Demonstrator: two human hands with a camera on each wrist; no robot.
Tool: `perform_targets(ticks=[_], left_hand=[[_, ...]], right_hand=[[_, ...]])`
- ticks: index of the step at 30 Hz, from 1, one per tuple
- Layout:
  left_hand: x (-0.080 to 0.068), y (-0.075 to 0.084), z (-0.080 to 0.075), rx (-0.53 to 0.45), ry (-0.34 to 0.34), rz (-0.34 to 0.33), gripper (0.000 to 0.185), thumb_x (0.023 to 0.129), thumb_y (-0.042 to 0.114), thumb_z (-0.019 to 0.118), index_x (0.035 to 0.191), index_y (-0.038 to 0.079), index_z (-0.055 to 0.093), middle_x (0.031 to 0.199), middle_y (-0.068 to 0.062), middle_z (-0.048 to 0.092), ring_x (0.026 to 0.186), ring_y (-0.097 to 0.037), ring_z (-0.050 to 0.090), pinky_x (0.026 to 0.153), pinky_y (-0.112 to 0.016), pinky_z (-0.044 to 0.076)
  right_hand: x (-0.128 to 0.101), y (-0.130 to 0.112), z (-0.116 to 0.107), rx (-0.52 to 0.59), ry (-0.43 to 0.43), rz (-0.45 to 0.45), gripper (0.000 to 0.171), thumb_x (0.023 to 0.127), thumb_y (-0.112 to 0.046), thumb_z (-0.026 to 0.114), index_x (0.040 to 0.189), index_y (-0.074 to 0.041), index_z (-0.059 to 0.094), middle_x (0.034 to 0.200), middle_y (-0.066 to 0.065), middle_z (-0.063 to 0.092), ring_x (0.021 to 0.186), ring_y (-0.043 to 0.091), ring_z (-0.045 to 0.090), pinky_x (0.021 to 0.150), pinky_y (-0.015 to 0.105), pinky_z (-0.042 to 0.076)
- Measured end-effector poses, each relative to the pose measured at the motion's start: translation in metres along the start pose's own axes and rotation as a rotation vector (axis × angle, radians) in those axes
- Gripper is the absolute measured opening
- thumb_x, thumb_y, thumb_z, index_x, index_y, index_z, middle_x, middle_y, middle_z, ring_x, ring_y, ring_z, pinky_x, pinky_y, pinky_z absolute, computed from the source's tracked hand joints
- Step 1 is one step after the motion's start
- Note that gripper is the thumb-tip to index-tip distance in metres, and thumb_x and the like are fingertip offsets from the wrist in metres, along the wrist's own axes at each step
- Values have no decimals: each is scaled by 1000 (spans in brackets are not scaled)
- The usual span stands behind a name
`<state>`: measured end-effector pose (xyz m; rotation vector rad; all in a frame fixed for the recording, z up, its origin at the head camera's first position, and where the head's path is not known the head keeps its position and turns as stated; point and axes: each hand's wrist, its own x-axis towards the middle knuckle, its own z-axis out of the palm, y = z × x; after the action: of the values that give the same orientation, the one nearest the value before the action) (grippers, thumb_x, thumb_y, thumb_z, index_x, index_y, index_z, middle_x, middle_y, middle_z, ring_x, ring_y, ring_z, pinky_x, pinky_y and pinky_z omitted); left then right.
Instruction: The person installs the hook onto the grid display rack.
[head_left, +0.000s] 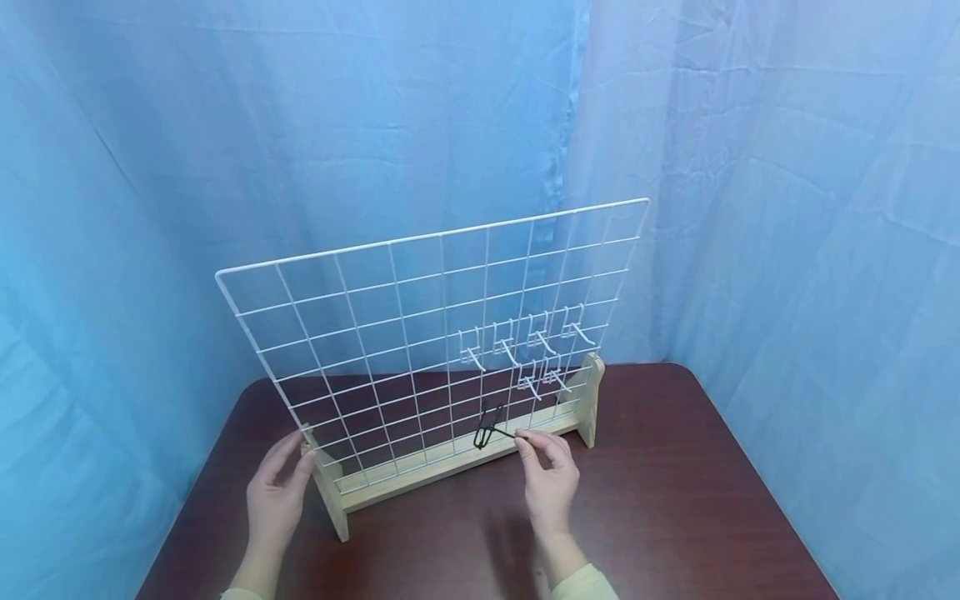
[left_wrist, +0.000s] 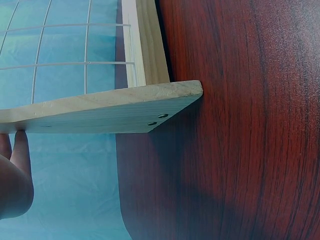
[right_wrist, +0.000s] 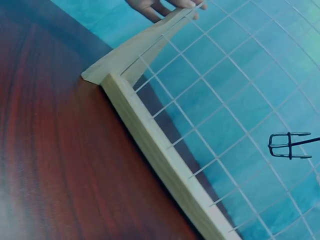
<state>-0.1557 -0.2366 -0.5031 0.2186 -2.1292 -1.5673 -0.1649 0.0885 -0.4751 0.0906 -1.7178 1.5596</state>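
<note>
A white wire grid panel (head_left: 390, 242) stands in a wooden base (head_left: 450, 462). The left hand (head_left: 276, 500) holds the top of the base's left end piece (head_left: 330, 496), thumb and fingers on either side; its fingertips (left_wrist: 21, 145) touch the outer face in the left wrist view. The right hand (head_left: 551, 487) pinches the tip of a black wire display hook (head_left: 486, 435) between thumb and fingers. The hook's bracket end (right_wrist: 281, 145) points toward the grid, in front of its lower middle. In the right wrist view the right hand is out of sight.
Several white display hooks (head_left: 471, 358) hang on the right half of the grid in two rows, arms pointing forward. Beyond them rises the base's right end piece (head_left: 591, 400). Everything stands on a dark red-brown table (head_left: 675, 500), with blue curtains (head_left: 337, 125) behind and beside it.
</note>
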Motion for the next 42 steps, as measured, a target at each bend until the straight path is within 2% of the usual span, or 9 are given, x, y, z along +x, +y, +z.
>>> perform_targets(ticks=[6,12,17,24,27,30,33,38,42], left_hand=[[0,-1,0,2,9,21,36,94,0,65,130,1,62,124,17,56,114,8,48,89,-6,47],[-1,0,0,6,23,67,38,92,-2,67,130,3,63,128,-2,60,116,8,47,92,-11,48],[-1,1,0,-1,24,69,36,93,-2,66,129,2,63,126,7,60,116,8,48,91,-7,47],[0,-2,0,10,15,72,35,94,-1,65,129,-1,62,124,21,54,116,8,47,91,-7,46],[0,-3,0,19,15,76,36,94,-1,65,130,-1,62,125,19,55,117,8,46,91,-7,46],[-1,-3,1,30,15,78,36,94,0,65,130,1,62,127,11,57,117,9,46,91,-6,46],[-1,-2,1,29,15,80,35,94,0,65,130,2,63,129,7,58,117,8,46,91,-7,46],[-1,-1,0,19,19,78,35,94,-1,65,129,0,63,126,14,57,116,8,47,90,-6,46],[-1,0,0,7,21,84,35,93,-2,65,128,0,63,124,15,57,115,7,48,91,-7,46]], right_hand=[[10,-6,1,-10,23,-6,13,75,19,74,87,13,72,82,25,68,87,10,59,77,15,49],[23,-13,3,-30,47,-43,15,75,20,74,87,12,73,83,24,69,87,9,59,77,15,48],[35,-19,4,-35,57,-87,16,73,21,74,86,12,73,83,24,69,85,15,59,76,18,47],[46,-23,5,-44,40,-132,16,73,20,75,87,11,73,83,24,69,86,21,59,80,17,47],[48,-23,6,-59,34,-146,17,73,20,76,87,10,74,83,24,69,85,26,59,81,17,47],[49,-21,7,-69,32,-150,18,72,20,76,86,10,74,83,24,69,86,29,59,83,16,47],[49,-20,7,-67,29,-145,18,71,22,76,86,12,73,83,24,69,86,27,59,82,16,47],[49,-17,7,-67,20,-132,17,71,21,76,85,12,73,83,23,69,86,22,58,81,16,46],[48,-15,8,-74,12,-147,18,70,21,77,85,12,72,82,23,69,85,25,58,80,16,46]])
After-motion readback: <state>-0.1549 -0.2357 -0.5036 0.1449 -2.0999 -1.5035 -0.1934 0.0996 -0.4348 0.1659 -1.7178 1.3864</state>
